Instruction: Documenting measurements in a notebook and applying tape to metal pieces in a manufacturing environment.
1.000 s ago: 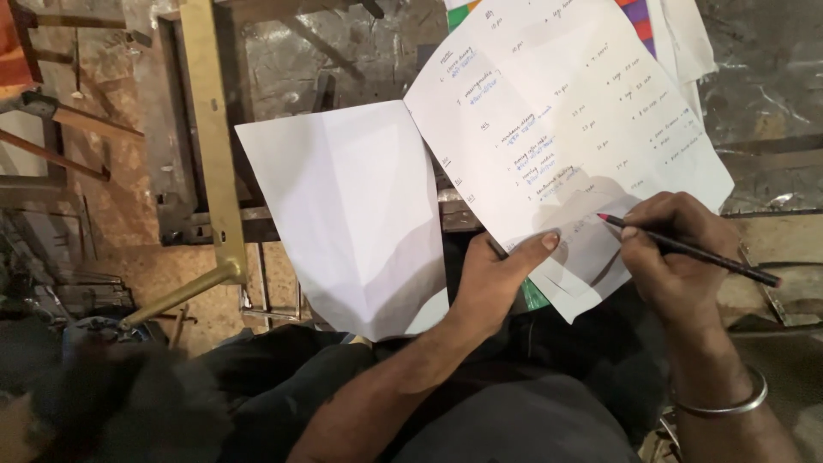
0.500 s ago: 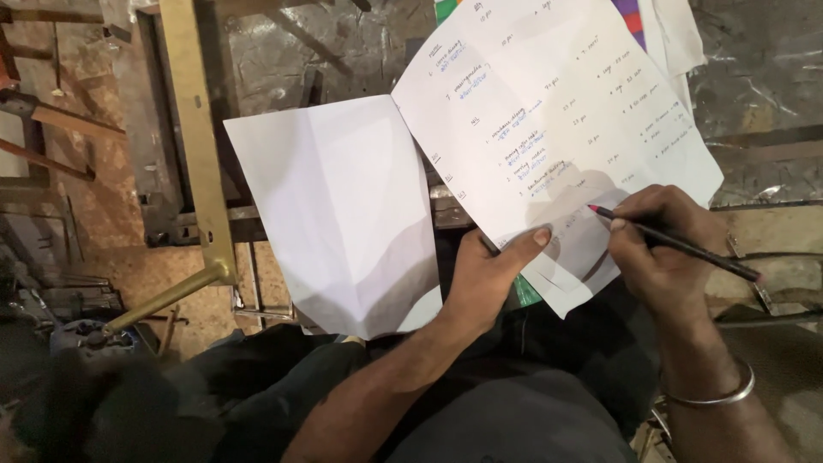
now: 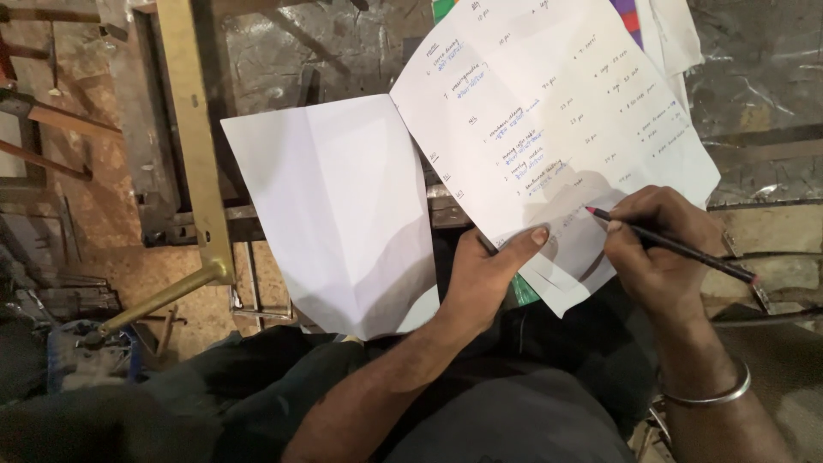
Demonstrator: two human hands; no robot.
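the right hand is gripping a thin dark pencil, tip pointing upper left onto the handwritten white sheet; the left hand is pinching its lower edge.

Brass frame bar, metal bangle
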